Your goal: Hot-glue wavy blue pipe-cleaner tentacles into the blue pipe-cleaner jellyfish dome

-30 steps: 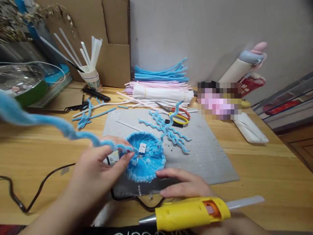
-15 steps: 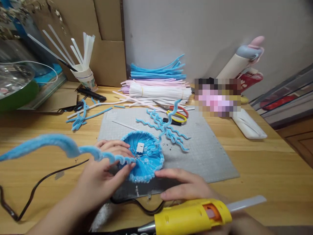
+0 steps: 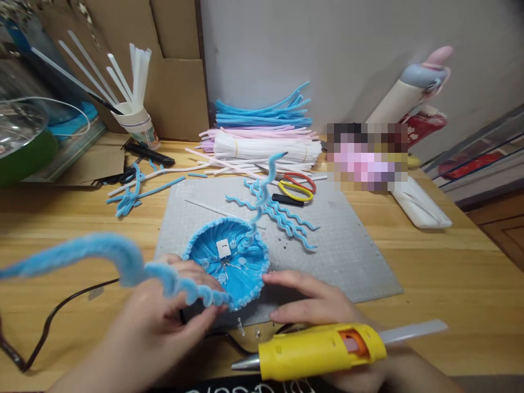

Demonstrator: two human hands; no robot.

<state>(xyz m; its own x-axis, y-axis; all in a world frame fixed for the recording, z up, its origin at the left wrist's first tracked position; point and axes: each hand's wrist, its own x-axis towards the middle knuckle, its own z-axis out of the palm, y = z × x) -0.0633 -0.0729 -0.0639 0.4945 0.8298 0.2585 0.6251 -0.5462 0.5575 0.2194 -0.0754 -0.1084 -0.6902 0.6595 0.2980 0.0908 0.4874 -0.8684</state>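
Note:
My left hand [image 3: 164,322] pinches a wavy light-blue pipe cleaner [image 3: 123,262], whose end meets the near rim of a blue pipe-cleaner bowl [image 3: 229,259]. The bowl sits tilted on a grey cutting mat [image 3: 347,256], with a small white block and beads inside. Another curly pipe cleaner [image 3: 264,185] rises from the bowl's far rim. My right hand [image 3: 315,305] grips a yellow glue gun [image 3: 323,352], its nozzle pointing left. That hand's index finger stretches out and touches the bowl's right edge.
Curly blue pipe cleaners [image 3: 282,215], red and yellow scissors [image 3: 298,188] and stacked blue, pink and white pipe cleaners [image 3: 266,136] lie behind the bowl. A cup of glue sticks [image 3: 139,123] stands at back left. A black cord [image 3: 53,322] crosses the wooden table [image 3: 450,284].
My left hand has drawn the wavy pipe cleaner's end from the bowl's inside to its near rim. The bowl has tipped towards me, and the curly strand on it now stands up higher.

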